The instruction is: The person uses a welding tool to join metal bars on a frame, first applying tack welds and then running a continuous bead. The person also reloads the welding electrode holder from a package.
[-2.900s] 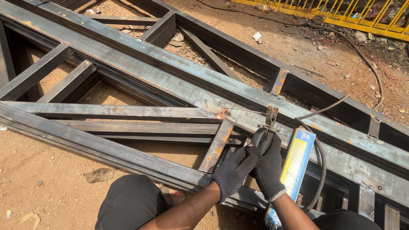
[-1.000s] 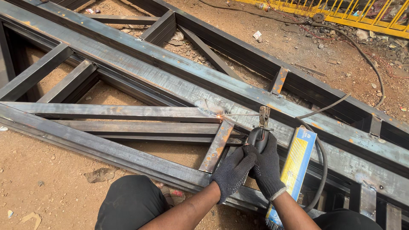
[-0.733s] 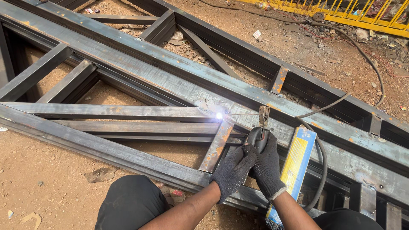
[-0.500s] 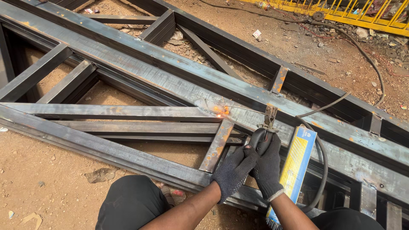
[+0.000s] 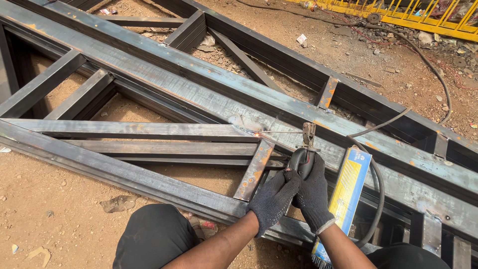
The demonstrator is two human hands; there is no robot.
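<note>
Both my hands wear dark knit gloves and wrap the black handle of a welding electrode holder (image 5: pixel 304 149). My left hand (image 5: pixel 273 199) grips from the left and my right hand (image 5: pixel 313 194) from the right, pressed together. The thin electrode rod (image 5: pixel 281 132) runs left from the holder's jaws to a glowing orange spot at the weld joint (image 5: pixel 257 133), where a short rusty crosspiece (image 5: pixel 255 169) meets the long steel beam (image 5: pixel 199 89) of the frame.
A blue and yellow electrode box (image 5: pixel 344 194) lies on the frame right of my hands. A black cable (image 5: pixel 378 189) loops from the holder. My dark-clad knee (image 5: pixel 154 239) is at the bottom. Sandy ground surrounds the frame; a yellow railing (image 5: pixel 413 15) lies far right.
The holder lifted slightly and came back; the rod tip touched the joint with a bright spark, which has faded to an orange glow. My hands stayed on the handle.
</note>
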